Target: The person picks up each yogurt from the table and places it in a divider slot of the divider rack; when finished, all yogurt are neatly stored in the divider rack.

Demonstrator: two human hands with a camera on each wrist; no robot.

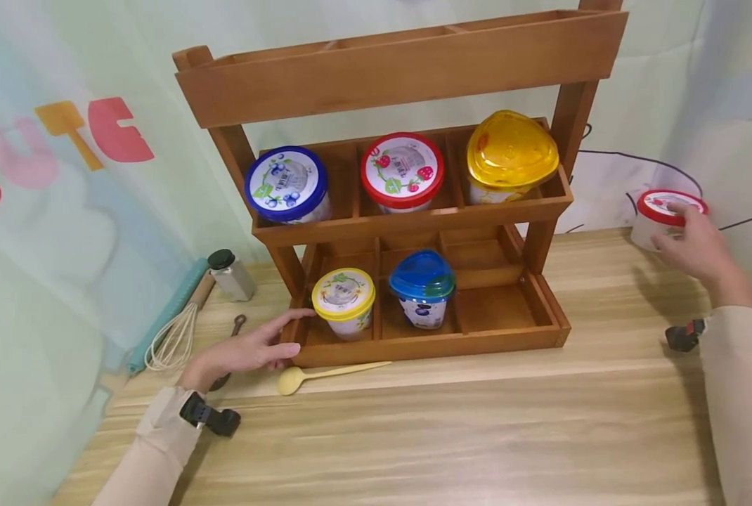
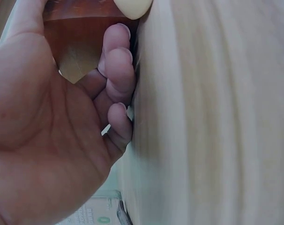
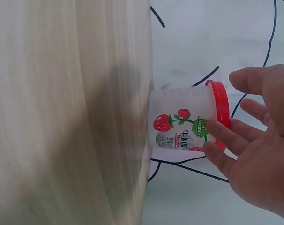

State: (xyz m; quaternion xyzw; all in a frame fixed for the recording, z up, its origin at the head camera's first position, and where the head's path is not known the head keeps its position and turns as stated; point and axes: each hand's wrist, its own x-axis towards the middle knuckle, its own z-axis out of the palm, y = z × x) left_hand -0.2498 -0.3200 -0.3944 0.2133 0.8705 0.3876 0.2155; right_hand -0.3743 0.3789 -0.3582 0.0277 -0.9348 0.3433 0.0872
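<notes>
A tub with a red lid and strawberry print [image 3: 179, 122] stands upright on the table at the far right, beside the wall sheet. My right hand [image 1: 698, 246] is around its lid; in the right wrist view that hand's fingers are spread near the lid and side, the thumb apart from it. At the front left corner of a two-level wooden rack [image 1: 414, 81], my left hand [image 1: 252, 350] holds the frame, thumb at the front. Closest to it in the lower level is a yellow-lidded tub [image 1: 344, 295]. A yellow spoon [image 1: 290, 380] lies just in front.
The rack also carries a blue-lidded blueberry tub [image 1: 286, 184], a red-lidded tub [image 1: 403, 170], a tub with a gold cap [image 1: 511, 151] and a tub with a blue cap [image 1: 422, 288]. On the left lie a whisk [image 1: 175, 341], a teal roll [image 1: 167, 316] and a dark-capped shaker [image 1: 232, 275].
</notes>
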